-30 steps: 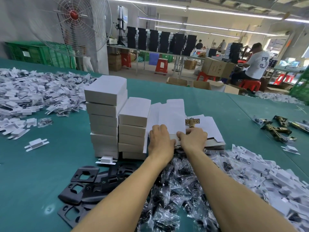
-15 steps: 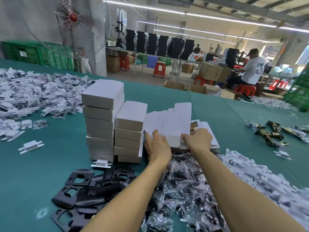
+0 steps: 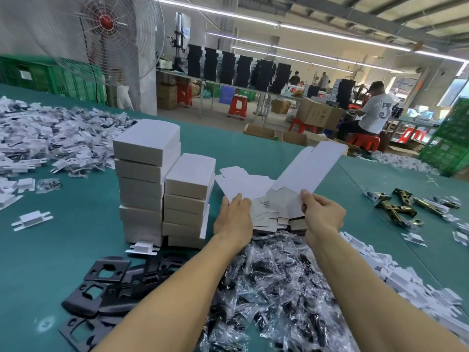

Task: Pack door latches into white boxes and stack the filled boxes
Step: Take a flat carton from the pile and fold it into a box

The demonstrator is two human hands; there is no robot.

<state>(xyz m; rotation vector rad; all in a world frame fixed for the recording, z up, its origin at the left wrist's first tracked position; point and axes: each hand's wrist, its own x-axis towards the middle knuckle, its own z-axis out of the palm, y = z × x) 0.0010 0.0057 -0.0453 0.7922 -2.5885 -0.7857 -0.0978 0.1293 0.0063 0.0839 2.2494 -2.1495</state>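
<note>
Right hand [image 3: 322, 214] pinches one flat box blank [image 3: 304, 174] by its lower edge, centre-right of frame, tilted up. Left hand [image 3: 233, 219] rests flat-fingered on the blank pile [image 3: 243, 184]. Card looks light, thin and bendy: grip near the creases, not mid-panel.

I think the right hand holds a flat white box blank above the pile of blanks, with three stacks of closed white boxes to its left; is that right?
Not quite: the head view shows two stacks of closed white boxes, not three. The rest holds: the right hand holds a flat box blank above the pile.
</note>
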